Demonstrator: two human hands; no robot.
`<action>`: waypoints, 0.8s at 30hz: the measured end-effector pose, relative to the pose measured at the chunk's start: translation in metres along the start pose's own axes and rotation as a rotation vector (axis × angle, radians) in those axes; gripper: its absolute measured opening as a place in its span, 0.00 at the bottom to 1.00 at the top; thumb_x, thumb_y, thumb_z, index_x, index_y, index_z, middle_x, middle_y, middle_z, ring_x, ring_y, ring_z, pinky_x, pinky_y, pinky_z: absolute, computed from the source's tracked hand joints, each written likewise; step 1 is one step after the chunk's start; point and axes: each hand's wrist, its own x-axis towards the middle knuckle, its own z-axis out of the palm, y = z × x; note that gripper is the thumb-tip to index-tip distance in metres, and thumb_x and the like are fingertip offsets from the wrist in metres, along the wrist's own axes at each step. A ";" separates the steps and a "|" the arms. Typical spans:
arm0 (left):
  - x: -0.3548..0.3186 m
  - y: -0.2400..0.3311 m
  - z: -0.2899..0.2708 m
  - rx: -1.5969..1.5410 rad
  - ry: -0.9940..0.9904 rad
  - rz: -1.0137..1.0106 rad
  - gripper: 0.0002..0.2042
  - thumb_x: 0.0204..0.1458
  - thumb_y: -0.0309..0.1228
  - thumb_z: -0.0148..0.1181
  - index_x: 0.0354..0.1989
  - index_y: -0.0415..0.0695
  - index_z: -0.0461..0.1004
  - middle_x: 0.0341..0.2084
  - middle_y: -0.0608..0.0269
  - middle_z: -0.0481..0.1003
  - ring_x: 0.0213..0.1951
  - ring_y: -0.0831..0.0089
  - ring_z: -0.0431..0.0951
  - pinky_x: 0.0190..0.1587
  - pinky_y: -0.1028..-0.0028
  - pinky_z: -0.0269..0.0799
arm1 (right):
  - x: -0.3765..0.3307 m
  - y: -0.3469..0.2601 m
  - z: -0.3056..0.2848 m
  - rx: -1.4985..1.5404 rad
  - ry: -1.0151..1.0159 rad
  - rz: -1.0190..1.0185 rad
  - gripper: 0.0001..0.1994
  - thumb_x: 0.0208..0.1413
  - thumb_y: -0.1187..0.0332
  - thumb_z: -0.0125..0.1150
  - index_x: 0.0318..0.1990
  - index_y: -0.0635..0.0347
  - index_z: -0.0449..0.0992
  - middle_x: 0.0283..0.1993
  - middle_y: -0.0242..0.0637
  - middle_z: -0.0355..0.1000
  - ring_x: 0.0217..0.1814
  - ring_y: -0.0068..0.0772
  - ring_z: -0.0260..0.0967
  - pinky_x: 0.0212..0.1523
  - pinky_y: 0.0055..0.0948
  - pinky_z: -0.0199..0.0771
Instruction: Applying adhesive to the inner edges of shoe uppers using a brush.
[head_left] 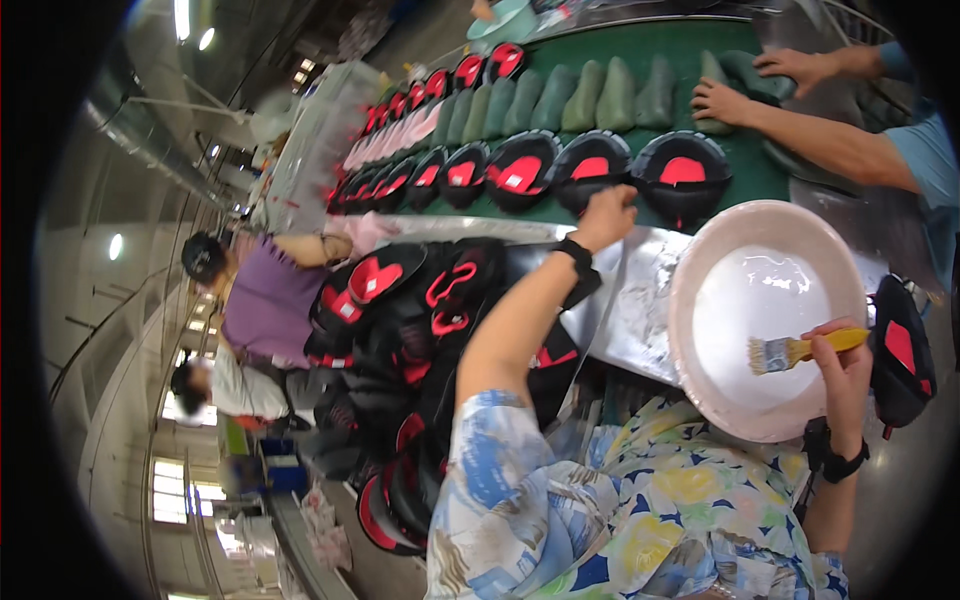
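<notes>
My right hand (pixel 842 375) grips the yellow handle of a paintbrush (pixel 798 350). The brush's pale bristles are over the white liquid in a large pinkish basin (pixel 690 270). My left hand (pixel 606 220) reaches across to the table's near edge, its fingers curled together beside a black shoe upper (pixel 592 165) with a red inner patch. Whether those fingers pinch anything is hidden. A second black and red shoe upper (pixel 683 180) lies just right of that hand, at the end of a row of similar ones.
Green shoe lasts (pixel 583 97) stand in a row on the green-topped table (pixel 755 165). At the upper right, a co-worker's hands (pixel 722 103) handle lasts. Black and red pieces pile up on the left (pixel 400 320). Another shoe upper (pixel 900 350) sits right of the basin.
</notes>
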 end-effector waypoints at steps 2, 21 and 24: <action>-0.021 0.013 -0.078 0.242 -0.017 0.095 0.16 0.46 0.23 0.59 0.46 0.40 0.75 0.42 0.48 0.77 0.46 0.55 0.77 0.49 0.66 0.72 | 0.003 0.009 -0.001 0.006 -0.037 0.021 0.06 0.59 0.70 0.57 0.39 0.62 0.71 0.38 0.34 0.71 0.41 0.21 0.69 0.43 0.20 0.68; -0.173 -0.096 -0.229 0.538 0.152 -0.359 0.11 0.50 0.30 0.58 0.41 0.41 0.71 0.32 0.50 0.76 0.40 0.54 0.77 0.39 0.61 0.71 | 0.043 -0.017 0.007 -0.565 -0.068 -0.246 0.10 0.51 0.69 0.65 0.32 0.64 0.70 0.26 0.39 0.71 0.26 0.32 0.70 0.30 0.28 0.69; -0.171 -0.097 -0.272 0.110 0.417 -0.371 0.11 0.51 0.31 0.58 0.42 0.41 0.70 0.34 0.50 0.75 0.41 0.54 0.77 0.40 0.61 0.71 | 0.054 0.002 0.012 -0.680 -0.127 -0.266 0.12 0.51 0.64 0.64 0.32 0.64 0.71 0.27 0.47 0.72 0.29 0.46 0.72 0.32 0.36 0.70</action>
